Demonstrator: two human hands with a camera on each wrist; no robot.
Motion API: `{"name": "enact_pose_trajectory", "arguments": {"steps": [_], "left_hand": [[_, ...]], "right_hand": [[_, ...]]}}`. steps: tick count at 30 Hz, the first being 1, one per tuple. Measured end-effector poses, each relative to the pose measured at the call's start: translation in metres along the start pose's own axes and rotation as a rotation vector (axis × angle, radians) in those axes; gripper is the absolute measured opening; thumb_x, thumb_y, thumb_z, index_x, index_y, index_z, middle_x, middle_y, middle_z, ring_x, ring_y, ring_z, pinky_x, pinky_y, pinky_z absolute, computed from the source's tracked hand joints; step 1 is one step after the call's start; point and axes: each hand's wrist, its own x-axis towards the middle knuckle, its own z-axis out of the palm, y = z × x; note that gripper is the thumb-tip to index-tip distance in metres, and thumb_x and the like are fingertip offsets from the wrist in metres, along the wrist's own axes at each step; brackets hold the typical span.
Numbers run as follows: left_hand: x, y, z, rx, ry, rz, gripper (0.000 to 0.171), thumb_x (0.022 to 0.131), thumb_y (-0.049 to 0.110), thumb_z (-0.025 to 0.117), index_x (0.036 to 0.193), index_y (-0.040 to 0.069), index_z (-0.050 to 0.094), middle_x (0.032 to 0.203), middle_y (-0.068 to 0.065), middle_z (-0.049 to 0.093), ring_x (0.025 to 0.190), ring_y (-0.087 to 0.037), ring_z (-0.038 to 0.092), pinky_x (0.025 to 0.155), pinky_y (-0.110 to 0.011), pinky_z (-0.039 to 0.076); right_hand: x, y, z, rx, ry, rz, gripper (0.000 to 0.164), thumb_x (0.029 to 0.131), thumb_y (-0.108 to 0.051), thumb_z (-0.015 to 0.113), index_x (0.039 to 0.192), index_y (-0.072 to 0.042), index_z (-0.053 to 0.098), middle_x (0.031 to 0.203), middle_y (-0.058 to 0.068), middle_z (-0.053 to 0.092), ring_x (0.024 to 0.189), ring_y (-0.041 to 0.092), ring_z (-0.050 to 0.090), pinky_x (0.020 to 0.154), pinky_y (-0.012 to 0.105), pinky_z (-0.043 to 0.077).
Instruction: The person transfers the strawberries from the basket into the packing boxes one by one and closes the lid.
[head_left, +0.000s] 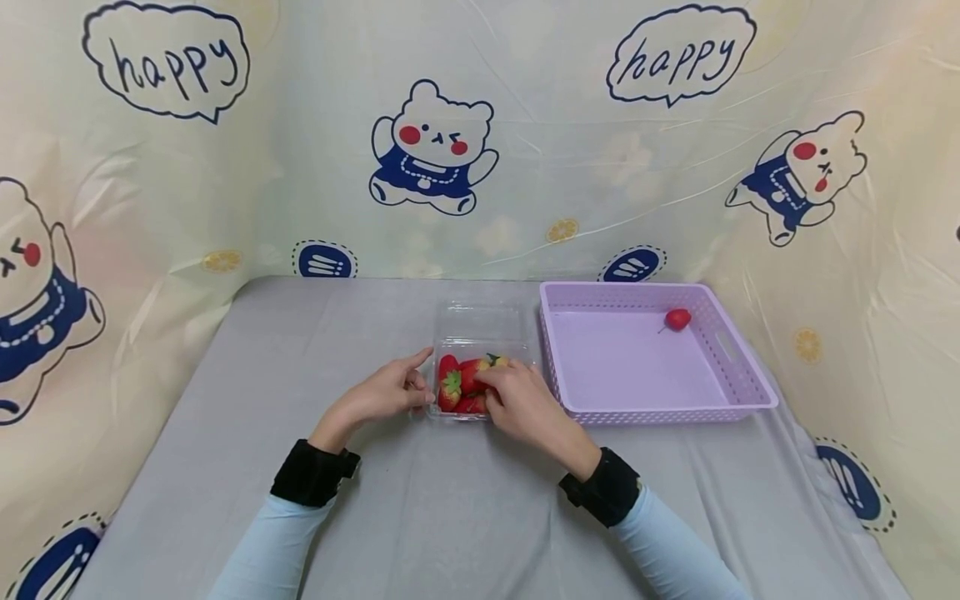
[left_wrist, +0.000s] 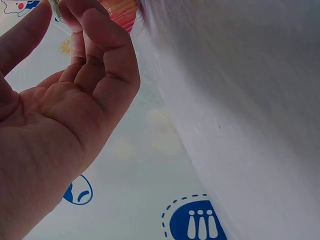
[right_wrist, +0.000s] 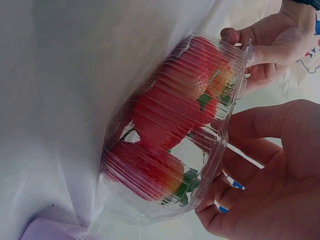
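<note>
A clear plastic clamshell box (head_left: 483,343) stands on the grey cloth with its lid folded back and several strawberries (head_left: 449,390) inside. At its left side, my left hand (head_left: 384,392) holds the rim between thumb and fingers, the other fingers curled in. My right hand (head_left: 528,402) reaches over the right of the box, curled fingertips on a strawberry (head_left: 470,377) in it. In the right wrist view the strawberries (right_wrist: 167,117) show through the ribbed wall, green leaves toward the mouth. Part of the right hand's grip is hidden behind the box rim (right_wrist: 220,145).
Right beside the box stands a lilac plastic basket (head_left: 630,414) with perforated walls. One small red fruit (head_left: 678,319) with a thin stem lies near its back right corner. A printed curtain (head_left: 525,183) hangs behind the cloth-covered table (head_left: 420,508).
</note>
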Motion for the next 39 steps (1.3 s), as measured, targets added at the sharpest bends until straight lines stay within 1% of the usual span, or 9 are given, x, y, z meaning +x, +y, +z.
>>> {"name": "enact_pose_trajectory", "arguments": {"steps": [6, 12, 18, 21, 24, 32, 36, 39], "left_hand": [[0.001, 0.000, -0.001, -0.011, -0.004, 0.001, 0.082, 0.099, 0.002, 0.071, 0.164, -0.008, 0.021, 0.084, -0.012, 0.065, 0.072, -0.028, 0.059, 0.066, -0.033, 0.048], [0.001, -0.001, 0.000, -0.004, -0.006, 0.004, 0.082, 0.099, 0.001, 0.070, 0.164, -0.008, 0.020, 0.084, -0.010, 0.065, 0.071, -0.026, 0.058, 0.064, -0.032, 0.047], [0.001, -0.001, 0.001, 0.000, -0.003, 0.005, 0.082, 0.099, 0.001, 0.070, 0.164, -0.008, 0.020, 0.084, -0.010, 0.065, 0.070, -0.024, 0.058, 0.064, -0.032, 0.047], [0.000, -0.002, 0.000, -0.007, -0.003, 0.009, 0.083, 0.099, 0.001, 0.070, 0.164, -0.008, 0.019, 0.084, -0.010, 0.065, 0.071, -0.029, 0.059, 0.064, -0.032, 0.047], [0.000, -0.002, 0.000, -0.009, -0.003, 0.011, 0.083, 0.099, 0.001, 0.071, 0.163, -0.009, 0.019, 0.084, -0.010, 0.066, 0.072, -0.030, 0.060, 0.063, -0.031, 0.047], [0.000, -0.001, 0.000, -0.009, -0.007, 0.002, 0.083, 0.099, 0.001, 0.071, 0.164, -0.009, 0.020, 0.084, -0.010, 0.065, 0.073, -0.032, 0.060, 0.064, -0.032, 0.047], [0.000, -0.002, 0.000, -0.013, -0.004, 0.000, 0.083, 0.099, 0.002, 0.071, 0.164, -0.008, 0.020, 0.084, -0.009, 0.065, 0.073, -0.030, 0.060, 0.065, -0.032, 0.048], [0.001, -0.002, 0.000, -0.011, -0.003, -0.002, 0.083, 0.099, 0.003, 0.071, 0.164, -0.008, 0.021, 0.084, -0.009, 0.065, 0.073, -0.028, 0.059, 0.066, -0.032, 0.048]], "right_hand": [[0.001, 0.000, 0.000, -0.002, -0.003, -0.001, 0.030, 0.095, -0.006, 0.074, 0.125, -0.009, 0.078, 0.119, 0.005, 0.075, 0.107, 0.024, 0.060, 0.092, 0.042, 0.045], [0.001, 0.000, -0.001, -0.003, -0.006, 0.000, 0.029, 0.095, -0.006, 0.074, 0.123, -0.008, 0.078, 0.117, 0.006, 0.075, 0.104, 0.025, 0.061, 0.092, 0.042, 0.047], [0.000, 0.001, -0.004, 0.013, -0.003, -0.001, 0.029, 0.095, -0.007, 0.074, 0.123, -0.009, 0.079, 0.113, 0.004, 0.076, 0.098, 0.021, 0.060, 0.090, 0.038, 0.052], [0.000, 0.001, -0.006, 0.020, 0.008, 0.002, 0.029, 0.095, -0.008, 0.075, 0.123, -0.009, 0.079, 0.112, 0.005, 0.076, 0.097, 0.020, 0.059, 0.089, 0.036, 0.053], [0.000, 0.001, -0.008, 0.005, 0.015, 0.006, 0.029, 0.095, -0.010, 0.076, 0.123, -0.009, 0.078, 0.112, 0.005, 0.076, 0.096, 0.020, 0.059, 0.088, 0.034, 0.053], [0.001, 0.001, -0.015, -0.015, 0.043, -0.023, 0.026, 0.096, -0.010, 0.074, 0.121, -0.005, 0.078, 0.112, 0.008, 0.077, 0.100, 0.024, 0.064, 0.089, 0.039, 0.053], [0.001, 0.005, -0.020, 0.004, 0.049, -0.020, 0.027, 0.096, -0.009, 0.074, 0.122, -0.004, 0.078, 0.112, 0.008, 0.077, 0.098, 0.023, 0.064, 0.086, 0.038, 0.055], [-0.001, 0.008, -0.024, 0.010, 0.067, -0.023, 0.025, 0.095, -0.008, 0.075, 0.120, -0.002, 0.078, 0.112, 0.010, 0.077, 0.096, 0.023, 0.062, 0.084, 0.037, 0.053]]}}
